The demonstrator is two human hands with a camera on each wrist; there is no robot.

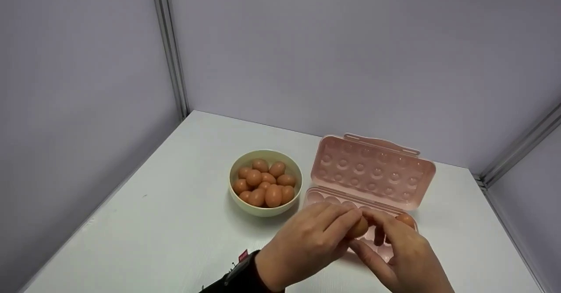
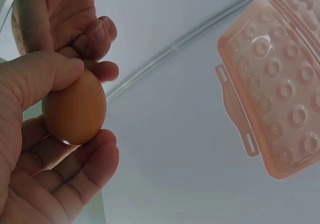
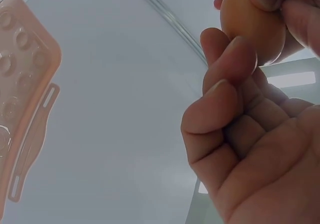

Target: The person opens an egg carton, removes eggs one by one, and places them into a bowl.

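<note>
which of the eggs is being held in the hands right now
The egg pinched between the left hand and right hand over the pink carton. The others lie in the bowl, and one sits in the carton.

Head view: soft, even overhead light, faint shadow under bowl (image 1: 265,182) on desk (image 1: 166,205); mild softness overall. Wrist views: washed-out, hazy, close fingers (image 2: 75,169) slightly blurred, small glare spot on egg (image 2: 75,108), edges bent by wide lens.
</note>
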